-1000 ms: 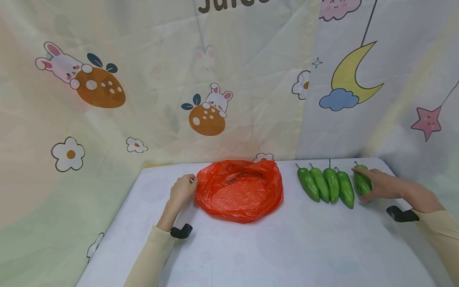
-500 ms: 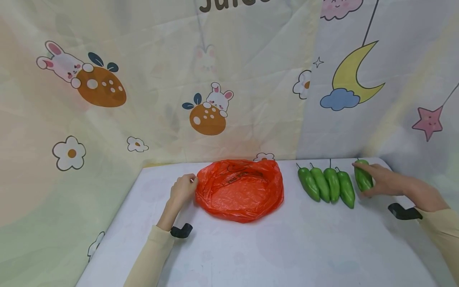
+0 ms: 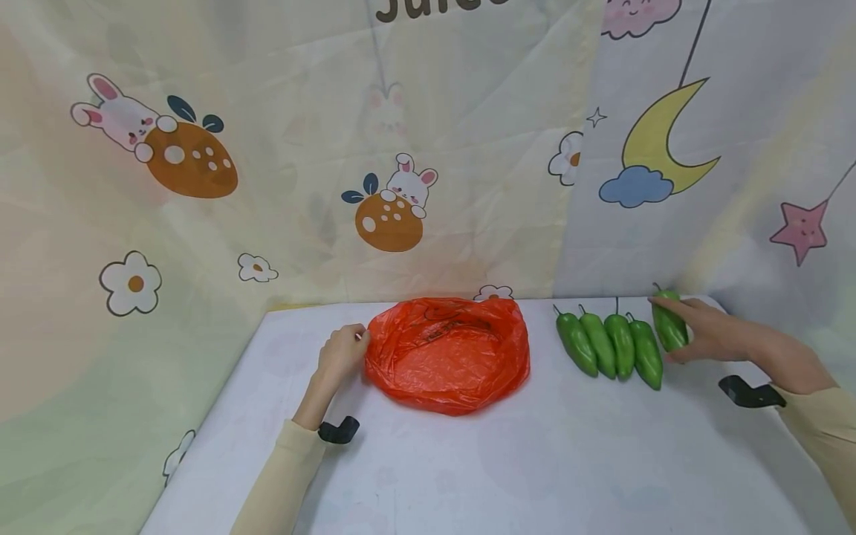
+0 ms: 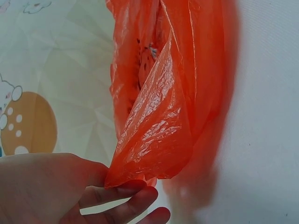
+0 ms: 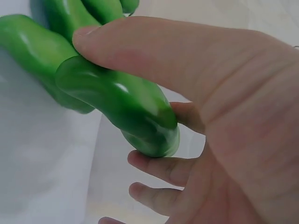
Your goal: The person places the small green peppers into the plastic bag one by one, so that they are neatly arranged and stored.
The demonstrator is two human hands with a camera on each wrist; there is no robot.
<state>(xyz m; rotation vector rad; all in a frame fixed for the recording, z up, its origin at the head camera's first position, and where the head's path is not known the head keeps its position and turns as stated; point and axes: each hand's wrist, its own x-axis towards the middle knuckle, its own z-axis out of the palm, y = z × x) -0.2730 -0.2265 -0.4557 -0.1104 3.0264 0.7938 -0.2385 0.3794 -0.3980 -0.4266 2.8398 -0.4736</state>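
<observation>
Left hand [image 3: 339, 352] pinched side of red plastic bag [image 3: 448, 371], thumb against fingers; bag sat open-mouthed by far edge of desk [image 3: 535, 461], left of that edge's middle; right hand [image 3: 725, 336] gripped one green pepper [image 3: 671, 328] between thumb and fingers, remaining fingers spread apart; pepper was near desk's far right corner, just beside row of other peppers [image 3: 619, 345]; those four lay side by side near far edge, between bag and held pepper, stems toward printed curtain [image 3: 468, 111].

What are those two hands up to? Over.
Left fingers pinch red bag by its edge. Right fingers hold one green pepper. Four more peppers between it and bag.
</observation>
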